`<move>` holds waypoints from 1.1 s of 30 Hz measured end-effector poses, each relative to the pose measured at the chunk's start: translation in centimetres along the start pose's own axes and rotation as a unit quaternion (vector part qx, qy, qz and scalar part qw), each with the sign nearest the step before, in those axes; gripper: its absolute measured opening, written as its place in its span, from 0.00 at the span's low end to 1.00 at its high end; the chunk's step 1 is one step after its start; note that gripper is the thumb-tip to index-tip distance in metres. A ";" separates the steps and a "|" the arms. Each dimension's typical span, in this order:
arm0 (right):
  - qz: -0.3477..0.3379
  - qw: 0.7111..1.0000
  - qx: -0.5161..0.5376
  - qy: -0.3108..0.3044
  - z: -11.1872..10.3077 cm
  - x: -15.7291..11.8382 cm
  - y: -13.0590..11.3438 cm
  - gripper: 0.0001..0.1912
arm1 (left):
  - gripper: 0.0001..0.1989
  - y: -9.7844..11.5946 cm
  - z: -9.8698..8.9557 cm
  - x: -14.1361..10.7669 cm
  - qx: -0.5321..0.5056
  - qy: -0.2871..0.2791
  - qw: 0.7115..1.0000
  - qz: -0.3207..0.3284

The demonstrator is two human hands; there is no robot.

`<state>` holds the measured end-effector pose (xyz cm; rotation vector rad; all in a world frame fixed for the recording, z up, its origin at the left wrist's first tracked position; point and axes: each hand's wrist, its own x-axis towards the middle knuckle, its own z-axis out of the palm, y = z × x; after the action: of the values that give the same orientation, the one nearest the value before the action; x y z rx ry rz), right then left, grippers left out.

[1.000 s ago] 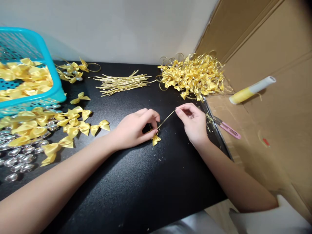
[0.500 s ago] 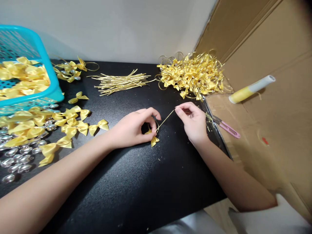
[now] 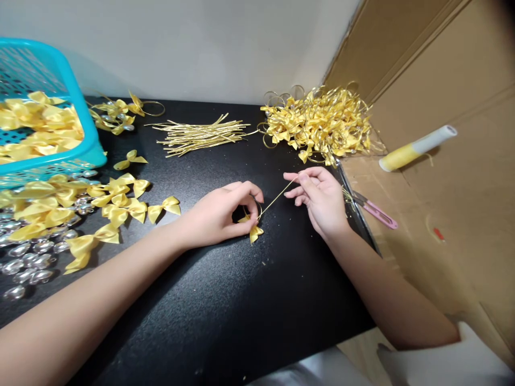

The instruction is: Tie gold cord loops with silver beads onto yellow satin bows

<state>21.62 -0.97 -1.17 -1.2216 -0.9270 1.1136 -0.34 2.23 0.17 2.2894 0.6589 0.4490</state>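
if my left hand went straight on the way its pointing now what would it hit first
Probably your right hand: the left hand points across toward it, with only the thin gold wire stretched between them. How their heights compare is unclear.

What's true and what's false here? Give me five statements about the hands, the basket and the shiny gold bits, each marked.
1. The left hand pinches a yellow bow. True.
2. The right hand holds a pink-handled tool. False: it pinches a thin gold strand.
3. The turquoise basket has several bows inside. True.
4. The bundle of gold strips is in the basket. False: it lies on the black table.
5. The gold strand runs between both hands. True.
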 end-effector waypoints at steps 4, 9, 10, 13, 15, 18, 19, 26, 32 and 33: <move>0.038 0.999 0.031 -0.007 0.0 0.1 0.0 0.16 | 0.10 0.0 0.0 0.1 -0.009 0.006 1.000 0.003; 0.027 0.999 0.044 0.001 -0.2 0.3 0.2 0.15 | 0.09 0.1 0.1 0.1 -0.017 0.005 1.000 0.001; 0.024 0.999 0.045 0.003 -0.3 0.3 0.2 0.15 | 0.09 0.2 0.0 0.1 -0.017 0.007 1.000 0.001; 0.015 1.000 0.024 0.007 -0.3 0.4 0.1 0.15 | 0.07 0.3 0.0 0.0 -0.014 0.018 1.000 0.004; 0.010 1.000 0.008 0.012 -0.3 0.4 0.0 0.15 | 0.05 0.3 0.0 0.0 -0.013 0.027 1.000 0.008; 0.005 1.000 0.001 0.015 -0.4 0.4 -0.1 0.16 | 0.05 0.3 0.0 0.0 -0.013 0.031 0.999 0.008; 0.002 1.000 0.001 0.016 -0.4 0.5 -0.1 0.16 | 0.05 0.2 0.0 0.0 -0.013 0.032 0.999 0.006; -0.015 1.000 0.004 0.026 -0.7 0.8 -0.2 0.16 | 0.03 0.2 -0.1 -0.1 -0.011 0.038 0.999 0.009; -0.026 0.999 -0.013 0.033 -1.0 0.8 0.0 0.15 | 0.03 0.3 0.0 -0.1 -0.001 0.046 0.999 0.015; -0.026 0.999 -0.006 0.035 -1.0 0.9 0.0 0.15 | 0.03 0.3 0.0 -0.1 0.000 0.047 0.999 0.016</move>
<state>22.77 -0.37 -1.32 -1.2327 -0.9077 1.0192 -0.36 1.98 0.40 2.2927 0.6690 0.5758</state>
